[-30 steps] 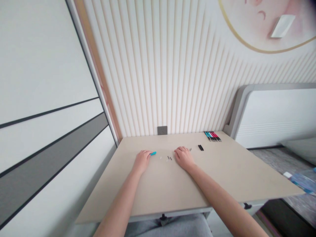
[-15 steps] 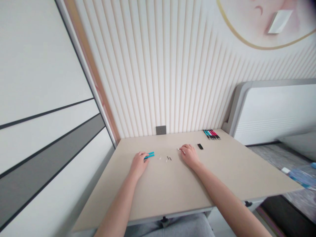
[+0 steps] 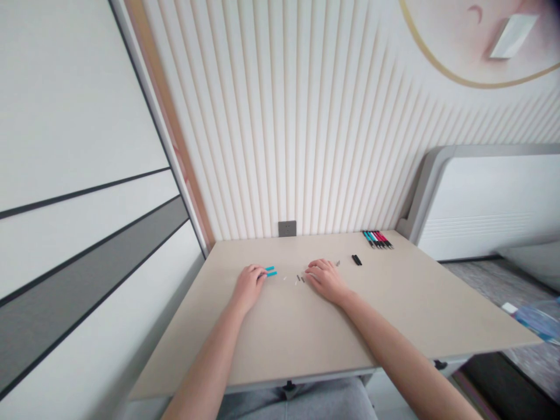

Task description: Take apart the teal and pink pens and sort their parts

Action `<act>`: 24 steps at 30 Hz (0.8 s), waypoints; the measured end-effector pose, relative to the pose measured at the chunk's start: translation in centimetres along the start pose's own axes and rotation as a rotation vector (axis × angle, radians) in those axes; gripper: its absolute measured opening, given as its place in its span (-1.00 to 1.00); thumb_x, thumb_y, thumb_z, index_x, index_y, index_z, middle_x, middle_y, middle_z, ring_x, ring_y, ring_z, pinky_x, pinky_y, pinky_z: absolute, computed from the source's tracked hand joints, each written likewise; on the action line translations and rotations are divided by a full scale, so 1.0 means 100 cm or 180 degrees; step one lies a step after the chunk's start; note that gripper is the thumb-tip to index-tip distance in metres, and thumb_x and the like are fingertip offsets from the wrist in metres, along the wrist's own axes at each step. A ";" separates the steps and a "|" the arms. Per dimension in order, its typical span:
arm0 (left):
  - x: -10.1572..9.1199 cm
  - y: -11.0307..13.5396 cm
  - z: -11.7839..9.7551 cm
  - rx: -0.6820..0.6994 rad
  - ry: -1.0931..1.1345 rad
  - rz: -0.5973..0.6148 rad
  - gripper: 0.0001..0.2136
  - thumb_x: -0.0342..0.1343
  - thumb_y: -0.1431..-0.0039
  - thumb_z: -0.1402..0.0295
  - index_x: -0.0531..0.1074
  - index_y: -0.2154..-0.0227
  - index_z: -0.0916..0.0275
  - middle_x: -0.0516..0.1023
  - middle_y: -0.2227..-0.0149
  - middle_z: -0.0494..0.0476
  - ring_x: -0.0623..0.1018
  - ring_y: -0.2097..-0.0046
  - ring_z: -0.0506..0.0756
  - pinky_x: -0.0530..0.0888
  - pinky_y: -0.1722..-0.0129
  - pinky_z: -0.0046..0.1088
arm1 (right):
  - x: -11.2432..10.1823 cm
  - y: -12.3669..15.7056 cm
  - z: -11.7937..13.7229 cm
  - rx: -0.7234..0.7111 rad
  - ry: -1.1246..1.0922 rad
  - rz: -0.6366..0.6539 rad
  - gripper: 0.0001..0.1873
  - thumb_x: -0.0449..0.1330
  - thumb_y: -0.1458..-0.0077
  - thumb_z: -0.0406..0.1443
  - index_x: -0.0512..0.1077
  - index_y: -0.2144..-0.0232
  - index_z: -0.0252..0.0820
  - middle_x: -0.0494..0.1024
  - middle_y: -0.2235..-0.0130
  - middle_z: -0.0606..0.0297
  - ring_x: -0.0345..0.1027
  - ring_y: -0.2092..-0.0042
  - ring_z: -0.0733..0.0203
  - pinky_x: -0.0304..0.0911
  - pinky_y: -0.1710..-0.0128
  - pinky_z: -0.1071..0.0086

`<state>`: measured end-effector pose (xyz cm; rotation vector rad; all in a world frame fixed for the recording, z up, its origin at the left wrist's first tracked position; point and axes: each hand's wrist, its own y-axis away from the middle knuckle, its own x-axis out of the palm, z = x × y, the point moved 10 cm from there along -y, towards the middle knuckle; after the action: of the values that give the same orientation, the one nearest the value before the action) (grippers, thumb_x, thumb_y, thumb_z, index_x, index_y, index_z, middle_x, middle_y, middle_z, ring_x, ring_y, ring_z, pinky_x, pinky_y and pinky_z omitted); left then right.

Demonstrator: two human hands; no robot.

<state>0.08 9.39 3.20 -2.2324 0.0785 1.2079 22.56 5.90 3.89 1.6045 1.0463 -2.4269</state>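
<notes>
My left hand [image 3: 249, 287] lies palm down on the beige table [image 3: 394, 315], its fingertips against the ends of two short cyan pen barrels [image 3: 271, 271]. My right hand [image 3: 326, 280] rests palm down with its fingers curled, holding nothing I can see. Between the hands lie tiny pale pen parts [image 3: 284, 279] and small dark pen parts [image 3: 299, 278]. Just beyond my right fingers is a small grey pen part [image 3: 338, 263]. Further right sit two black pen barrels [image 3: 356, 259].
A row of several assembled coloured pens [image 3: 377, 239] lies at the table's far edge, below a grey wall socket [image 3: 287, 228] and a ribbed wall. A white panel [image 3: 490, 204] stands to the right. A clear plastic bag [image 3: 536, 318] shows at the right.
Two separate cyan barrels now show at my left fingertips, where one showed a second ago. My right hand has moved back left from its position half a second ago, and the white bit at its fingers no longer shows.
</notes>
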 end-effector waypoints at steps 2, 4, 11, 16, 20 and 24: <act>-0.001 -0.001 -0.006 0.0054 0.0106 0.0014 -0.86 0.01 -0.26 0.41 0.48 0.26 0.22 0.53 0.19 0.17 0.47 0.10 0.17 0.37 0.03 -0.23 | 0.004 0.000 0.019 -0.0281 -0.0061 0.0051 -0.76 0.08 -0.26 -0.22 0.50 0.12 -0.08 0.50 0.09 0.17 0.30 0.02 0.09 0.17 -0.02 0.17; 0.000 -0.001 -0.013 0.0116 0.0235 0.0072 -0.82 -0.05 -0.31 0.37 0.46 0.22 0.22 0.54 0.20 0.16 0.49 0.12 0.14 0.40 0.06 -0.28 | 0.009 0.000 0.032 -0.0440 -0.0064 0.0140 -0.76 0.10 -0.25 -0.20 0.50 0.10 -0.03 0.49 0.06 0.18 0.29 0.00 0.08 0.15 -0.04 0.13; 0.017 0.002 -0.037 0.0423 0.0562 0.0366 -0.82 -0.06 -0.33 0.34 0.43 0.14 0.19 0.54 0.18 0.10 0.52 0.12 0.10 0.43 0.08 -0.37 | 0.010 0.001 0.043 -0.0615 -0.0108 0.0197 -0.80 0.11 -0.25 -0.21 0.55 0.23 -0.01 0.49 0.05 0.21 0.30 0.01 0.11 0.13 -0.04 0.13; 0.023 0.003 -0.042 0.0604 0.0629 0.0412 -0.80 0.02 -0.29 0.40 0.43 0.07 0.17 0.49 0.09 0.14 0.46 0.00 0.13 0.38 -0.04 -0.30 | 0.013 0.000 0.048 -0.0765 -0.0137 0.0309 -0.79 0.09 -0.27 -0.21 0.51 0.30 -0.10 0.54 0.20 0.24 0.35 0.11 0.16 0.16 0.04 0.22; 0.022 0.004 -0.043 0.0644 0.0628 0.0402 -0.85 0.01 -0.29 0.42 0.45 0.15 0.19 0.49 0.15 0.14 0.46 0.02 0.13 0.39 -0.02 -0.30 | 0.016 -0.001 0.042 -0.0662 -0.0277 0.0281 -0.77 0.04 -0.31 -0.22 0.46 0.29 -0.15 0.56 0.28 0.24 0.39 0.16 0.18 0.19 0.08 0.26; 0.022 0.005 -0.045 0.0620 0.0608 0.0437 -0.85 0.02 -0.30 0.38 0.44 0.14 0.20 0.51 0.16 0.14 0.49 0.06 0.12 0.40 0.01 -0.31 | 0.015 -0.002 0.024 -0.0398 -0.0561 0.0092 -0.78 0.04 -0.31 -0.22 0.46 0.27 -0.14 0.56 0.28 0.23 0.40 0.20 0.19 0.25 0.13 0.31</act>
<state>4.56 7.10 3.16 -2.1914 0.4135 1.0057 19.88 5.13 3.33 1.3318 1.1115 -2.3796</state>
